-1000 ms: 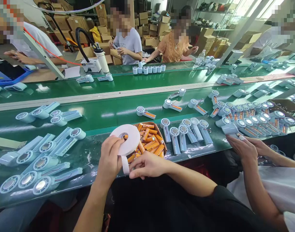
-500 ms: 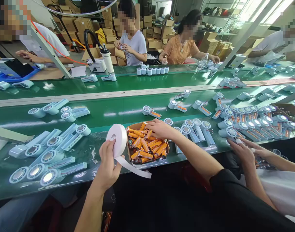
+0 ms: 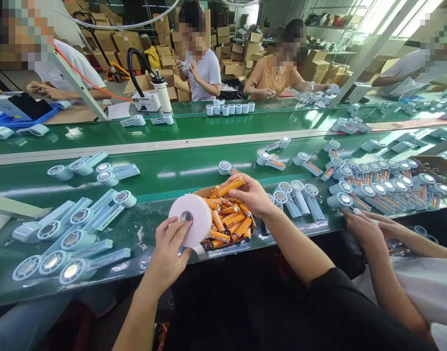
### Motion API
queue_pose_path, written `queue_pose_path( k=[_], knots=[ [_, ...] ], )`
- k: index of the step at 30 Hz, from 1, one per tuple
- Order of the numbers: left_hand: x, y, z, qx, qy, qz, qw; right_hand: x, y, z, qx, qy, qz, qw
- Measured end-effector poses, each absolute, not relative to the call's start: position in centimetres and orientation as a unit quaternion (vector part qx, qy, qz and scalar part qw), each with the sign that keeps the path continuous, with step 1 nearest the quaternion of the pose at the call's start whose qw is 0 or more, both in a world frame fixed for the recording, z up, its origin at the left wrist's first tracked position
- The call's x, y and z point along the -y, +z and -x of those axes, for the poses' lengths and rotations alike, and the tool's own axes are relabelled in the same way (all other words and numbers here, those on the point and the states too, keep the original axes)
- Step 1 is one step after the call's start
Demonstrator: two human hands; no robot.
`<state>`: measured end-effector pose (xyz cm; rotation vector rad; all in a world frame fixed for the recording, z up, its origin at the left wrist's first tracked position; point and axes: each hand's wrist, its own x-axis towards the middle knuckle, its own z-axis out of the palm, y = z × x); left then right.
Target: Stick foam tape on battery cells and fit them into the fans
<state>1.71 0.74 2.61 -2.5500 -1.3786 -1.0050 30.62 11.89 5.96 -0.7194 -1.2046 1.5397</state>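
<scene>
My left hand [image 3: 167, 256] grips a white roll of tape [image 3: 190, 219] by its edge, flat face up, just left of a small cardboard box [image 3: 203, 192] full of orange batteries [image 3: 226, 223]. A short loose tail of tape hangs under the roll. My right hand [image 3: 250, 195] is above the box and holds one orange battery [image 3: 229, 186] in its fingers, lifted clear of the pile. Pale blue handheld fan bodies [image 3: 295, 196] lie in a row just right of the box.
Several fan bodies [image 3: 73, 234] lie at my left on the green bench, and many more [image 3: 384, 180] at the right. A co-worker's two hands [image 3: 366, 229] work beside me at the right. People sit across the green conveyor [image 3: 165, 170]. A white machine with a black hose [image 3: 146, 97] stands at the far side.
My right hand has lifted one orange battery out of the box. My left hand has tilted the tape roll flat, and the long loose tail is now short and tucked under it.
</scene>
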Motion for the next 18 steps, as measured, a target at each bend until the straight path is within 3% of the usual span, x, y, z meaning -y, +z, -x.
queue_pose_path(
  k=[5, 9, 14, 18],
  knots=[
    [-0.5, 3.6, -3.1, 0.418, -0.322, 0.847, 0.065, -9.4, 7.1, -28.5, 0.453, 0.601, 0.316, 0.578],
    [-0.4, 3.6, -3.4, 0.407, -0.319, 0.852, 0.081, -8.3, 6.5, -26.8, 0.455, 0.585, 0.342, 0.578],
    [-0.6, 3.9, -2.2, 0.383, -0.261, 0.878, 0.117, -8.1, 5.5, -27.0, 0.517, 0.592, 0.388, 0.481],
    [-1.1, 5.1, -1.1, 0.339, -0.214, 0.906, 0.138, -8.8, 6.8, -28.6, 0.694, 0.455, 0.423, 0.366]
  ],
)
